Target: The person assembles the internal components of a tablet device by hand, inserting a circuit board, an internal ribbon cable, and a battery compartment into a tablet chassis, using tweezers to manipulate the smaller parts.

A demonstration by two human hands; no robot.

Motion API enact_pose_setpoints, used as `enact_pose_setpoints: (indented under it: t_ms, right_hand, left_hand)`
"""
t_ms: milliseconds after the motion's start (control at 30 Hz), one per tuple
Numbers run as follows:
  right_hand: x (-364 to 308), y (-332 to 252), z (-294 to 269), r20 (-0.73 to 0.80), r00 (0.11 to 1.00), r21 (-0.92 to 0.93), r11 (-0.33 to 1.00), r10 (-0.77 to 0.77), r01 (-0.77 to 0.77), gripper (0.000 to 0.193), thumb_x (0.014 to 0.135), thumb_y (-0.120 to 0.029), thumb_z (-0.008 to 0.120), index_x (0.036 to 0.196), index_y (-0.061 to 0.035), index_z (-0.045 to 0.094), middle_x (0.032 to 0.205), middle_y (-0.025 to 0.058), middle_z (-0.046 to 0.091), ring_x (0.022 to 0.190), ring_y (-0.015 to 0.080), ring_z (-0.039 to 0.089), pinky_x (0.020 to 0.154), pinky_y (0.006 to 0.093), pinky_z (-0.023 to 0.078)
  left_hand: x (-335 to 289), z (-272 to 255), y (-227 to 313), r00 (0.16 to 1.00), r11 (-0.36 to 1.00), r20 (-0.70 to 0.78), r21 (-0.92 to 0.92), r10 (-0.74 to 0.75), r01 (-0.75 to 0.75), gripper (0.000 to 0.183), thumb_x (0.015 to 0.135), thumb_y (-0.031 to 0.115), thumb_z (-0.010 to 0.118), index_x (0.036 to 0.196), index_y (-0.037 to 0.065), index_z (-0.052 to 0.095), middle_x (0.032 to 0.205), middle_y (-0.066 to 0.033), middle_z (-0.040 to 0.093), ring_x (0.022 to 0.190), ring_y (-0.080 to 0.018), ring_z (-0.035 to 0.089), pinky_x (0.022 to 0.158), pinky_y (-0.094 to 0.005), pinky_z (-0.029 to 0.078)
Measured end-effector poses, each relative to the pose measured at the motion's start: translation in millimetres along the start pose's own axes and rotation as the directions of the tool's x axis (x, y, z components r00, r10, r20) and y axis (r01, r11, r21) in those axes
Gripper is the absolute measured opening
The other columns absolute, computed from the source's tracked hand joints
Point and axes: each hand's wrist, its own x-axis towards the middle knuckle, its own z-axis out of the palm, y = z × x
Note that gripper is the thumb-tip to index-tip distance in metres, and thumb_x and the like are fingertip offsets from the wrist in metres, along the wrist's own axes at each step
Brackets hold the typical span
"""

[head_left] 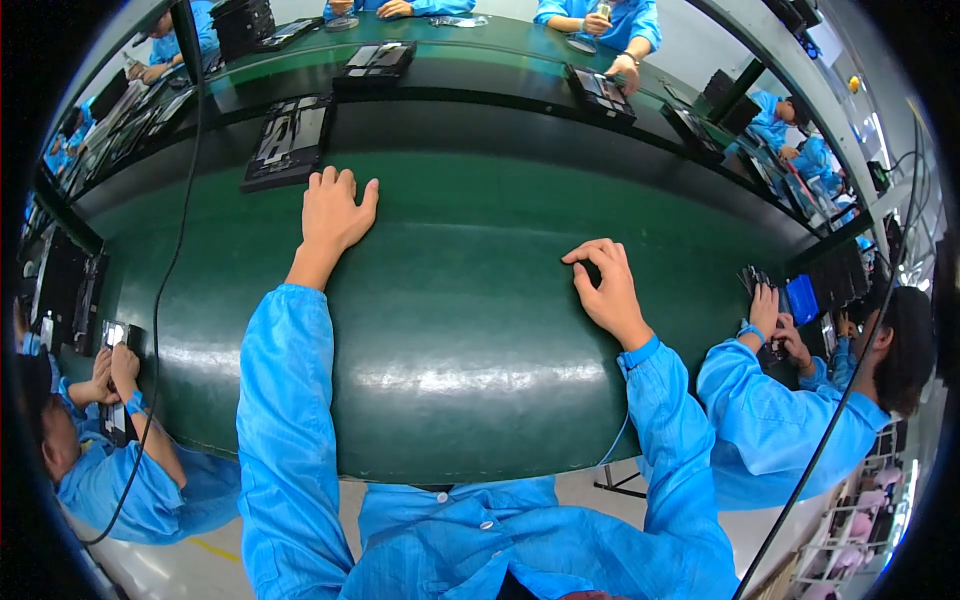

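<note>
**benchnewbie:** Going left to right, what's in front of you?

**me:** Far left, a co-worker (110, 440) in a blue smock is bent over a small dark device. Then my left hand (335, 212), stretched well forward, lying open and flat on the green surface (450, 330), gripping nothing. Just past its fingertips, slightly left, sits a black tray (290, 142) with a device in it. That's the closest thing to that hand, near but not touching.

**benchnewbie:** And the right?

**me:** My right hand (603, 285) rests on the surface nearer my body, fingers curled with thumb and forefinger pinched together. There may be something tiny in that pinch, but I honestly can't tell from this view. Further right, another co-worker (790, 410) is handling dark parts beside a blue one.

**benchnewbie:** Anything that could go sideways?

**me:** My guess: the left arm's at full reach, so a clumsy nudge could shove the black tray away or skew it instead of getting hold of it. There's also a black cable (175, 250) hanging down on my left, and a sleeve could snag it. If the right hand does hold something small, it'd vanish on that dark green.
</note>
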Motion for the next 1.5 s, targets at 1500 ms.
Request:
enact_pose_setpoints:
  t_ms: [1500]
  right_hand:
    - [-1.2,13.0,-0.8,-0.011,1.0,0.016,1.0,-0.004,0.004,0.017,0.093,-0.002,0.069,0.106,-0.0069,0.079,0.111,0.0108,0.067,0.11,0.0315,0.061,0.098,0.0414,0.05]
  left_hand:
    - [5.5,-0.6,-56.0,0.98,0.969,0.12,0.205,-0.161,0.134,0.061,0.107,0.059,0.058,0.111,0.0,0.074,0.123,-0.023,0.062,0.118,-0.0413,0.056,0.102,-0.0549,0.05]
